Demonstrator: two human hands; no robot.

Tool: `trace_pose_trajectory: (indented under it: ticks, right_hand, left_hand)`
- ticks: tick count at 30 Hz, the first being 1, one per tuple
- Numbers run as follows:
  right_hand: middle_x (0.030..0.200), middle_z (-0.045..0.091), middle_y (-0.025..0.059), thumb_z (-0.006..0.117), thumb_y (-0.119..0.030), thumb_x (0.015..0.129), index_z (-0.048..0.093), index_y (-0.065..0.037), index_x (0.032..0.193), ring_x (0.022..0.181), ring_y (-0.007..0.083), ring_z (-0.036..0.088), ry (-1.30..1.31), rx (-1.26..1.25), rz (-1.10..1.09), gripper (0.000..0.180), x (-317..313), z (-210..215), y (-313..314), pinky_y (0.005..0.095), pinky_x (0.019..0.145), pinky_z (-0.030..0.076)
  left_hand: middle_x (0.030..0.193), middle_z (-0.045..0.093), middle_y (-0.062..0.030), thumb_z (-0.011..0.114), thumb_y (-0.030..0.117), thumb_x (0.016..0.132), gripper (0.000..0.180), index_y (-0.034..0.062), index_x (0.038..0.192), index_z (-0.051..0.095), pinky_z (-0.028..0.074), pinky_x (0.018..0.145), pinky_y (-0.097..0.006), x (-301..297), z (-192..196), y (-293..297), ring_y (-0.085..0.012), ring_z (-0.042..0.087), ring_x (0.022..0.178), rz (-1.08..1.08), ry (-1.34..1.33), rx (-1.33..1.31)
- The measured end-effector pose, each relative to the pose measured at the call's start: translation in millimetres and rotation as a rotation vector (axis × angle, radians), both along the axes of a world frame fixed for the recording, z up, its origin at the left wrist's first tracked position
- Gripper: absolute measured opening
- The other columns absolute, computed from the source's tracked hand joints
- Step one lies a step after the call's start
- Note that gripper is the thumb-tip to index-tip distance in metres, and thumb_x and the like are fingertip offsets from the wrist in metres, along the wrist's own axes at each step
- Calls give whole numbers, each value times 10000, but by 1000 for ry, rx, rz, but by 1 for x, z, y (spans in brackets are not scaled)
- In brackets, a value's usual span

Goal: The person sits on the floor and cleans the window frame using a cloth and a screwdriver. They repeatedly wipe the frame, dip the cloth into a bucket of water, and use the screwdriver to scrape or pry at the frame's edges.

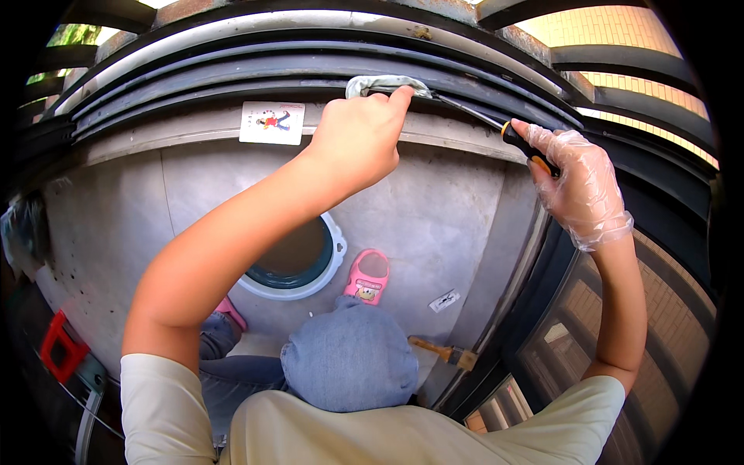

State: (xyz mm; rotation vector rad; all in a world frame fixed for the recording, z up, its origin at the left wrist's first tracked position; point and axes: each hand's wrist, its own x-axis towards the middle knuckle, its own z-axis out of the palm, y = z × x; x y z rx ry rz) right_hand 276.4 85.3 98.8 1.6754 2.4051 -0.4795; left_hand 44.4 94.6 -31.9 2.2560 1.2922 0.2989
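Upper centre: left hand (360,136) closed, pressing a soft, limp grey cloth (385,83) into the dark window track (232,74). Upper right: gloved right hand (581,182) wrapped around a screwdriver (508,136), likely rigid and light, best held at its handle.
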Motion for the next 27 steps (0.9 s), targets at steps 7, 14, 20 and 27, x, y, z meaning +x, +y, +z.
trace_pose_trajectory:
  ticks: [7, 14, 20, 27]
  right_hand:
    - [823, 626, 160, 630, -10, 748, 637, -123, 1132, 729, 319, 613, 6, -13, -82, 400, -7, 2, -4, 374, 692, 493]
    - [868, 635, 150, 627, -22, 759, 629, -139, 1150, 770, 315, 613, 63, 23, -143, 408, -5, -13, -14, 365, 721, 496]
    - [871, 639, 122, 643, -44, 760, 606, -194, 1196, 785, 292, 619, 154, 61, -44, 463, 17, -37, -12, 367, 720, 503]
    - [788, 623, 91, 620, -36, 758, 621, -172, 1164, 754, 264, 620, 145, 190, 98, 428, -9, -53, -11, 353, 676, 514]
  left_hand:
    - [868, 624, -161, 540, -10, 699, 584, 62, 1270, 438, 508, 638, -431, 1, -5, 0, -348, 614, 760, 10, 14, 27]
    - [829, 615, -153, 539, -18, 687, 621, 105, 1287, 435, 511, 626, -429, -1, -6, -1, -351, 613, 727, 2, 34, 27]
    - [771, 617, -139, 554, -19, 671, 640, 115, 1289, 450, 512, 602, -416, -3, -5, 0, -340, 617, 669, 24, 149, 111]
    - [761, 612, -140, 547, -15, 674, 676, 171, 1316, 445, 500, 593, -412, -29, -8, -4, -333, 611, 663, 88, 234, 105]
